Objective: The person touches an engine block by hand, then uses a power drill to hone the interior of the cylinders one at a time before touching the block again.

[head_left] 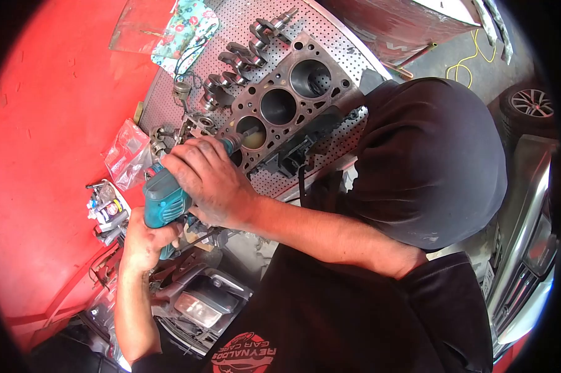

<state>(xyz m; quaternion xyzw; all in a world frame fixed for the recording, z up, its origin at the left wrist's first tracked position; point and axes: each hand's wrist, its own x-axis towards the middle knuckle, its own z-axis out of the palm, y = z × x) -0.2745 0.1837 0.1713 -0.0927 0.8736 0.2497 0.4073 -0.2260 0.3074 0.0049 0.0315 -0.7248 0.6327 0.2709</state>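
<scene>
Gripping a teal drill (163, 202), both hands (209, 180) bore into the engine block's (287, 105) cylinder (251, 132).

Your one camera is sitting on your head, looking steeply down past your chest at the bench (349, 133), close enough that your forearms are filling the middle. The fisheye is rounding the edges; the bench is lying toward 12 o'clock, the floor toward 2 o'clock.

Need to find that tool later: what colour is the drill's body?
Teal, seen in the head view: drill.
</scene>
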